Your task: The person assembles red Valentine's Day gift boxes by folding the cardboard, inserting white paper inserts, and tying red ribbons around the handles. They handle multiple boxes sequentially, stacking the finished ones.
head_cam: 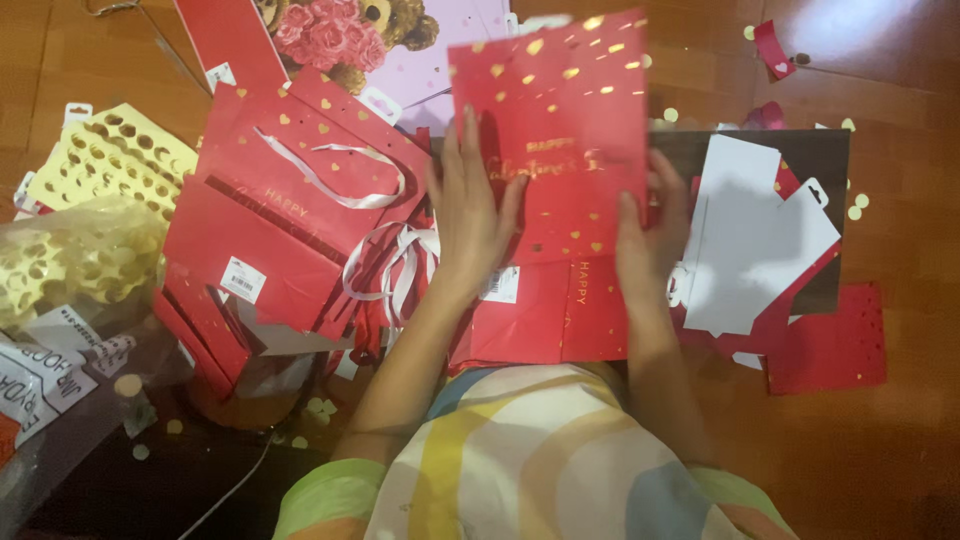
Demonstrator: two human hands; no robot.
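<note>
Left hand [470,215] lies spread flat against the red bag [555,130]; right hand [650,235] pinches its edge. Better to keep both edges level so it folds flat.

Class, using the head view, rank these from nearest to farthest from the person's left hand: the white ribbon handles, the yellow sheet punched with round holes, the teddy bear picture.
From the left hand:
1. White ribbon handles, just to its left.
2. Teddy bear picture, above, at the top edge.
3. Yellow sheet punched with round holes, far left.
</note>
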